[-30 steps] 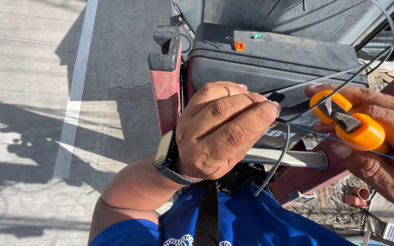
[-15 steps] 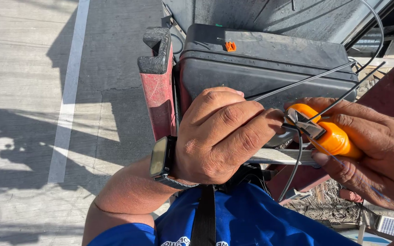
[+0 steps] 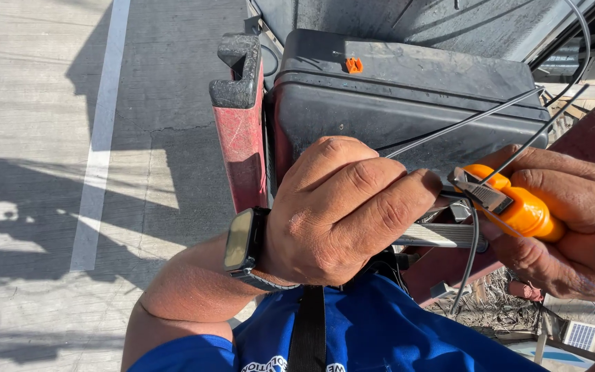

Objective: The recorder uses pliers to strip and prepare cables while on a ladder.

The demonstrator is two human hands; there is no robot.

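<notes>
Left hand (image 3: 342,210): curled into a loose fist, knuckles up, fingertips tucked out of sight beneath; whether it pinches anything cannot be told, though the thin grey cable (image 3: 463,122) runs in toward its fingertips. Wrist carries a watch (image 3: 241,241) with a dark band and pale rectangular face. Right hand (image 3: 566,227): closed around the orange-handled tool (image 3: 518,207), fingers wrapped over the handle, the tool's dark metal head pointing toward the left hand and lying just beside its index finger. Cable: two or more thin strands, rising from the meeting point of the hands toward the upper right of the view; one further strand hangs down below the tool. Black plastic case (image 3: 408,103): lid shut, small orange latch (image 3: 354,65) on its top, resting directly behind the hands. Red ladder rail (image 3: 242,138): worn paint, black cap on top, standing upright just left of the case. Metal rung (image 3: 442,235): grey, horizontal, partly hidden under the left hand. Blue shirt (image 3: 380,331) with black strap (image 3: 308,331), bottom of view. Concrete pavement (image 3: 36,138): far below on the left, marked with a white painted line (image 3: 101,138) and crossed by shadows. Small solar panel (image 3: 581,335): lower right corner, among debris.
</notes>
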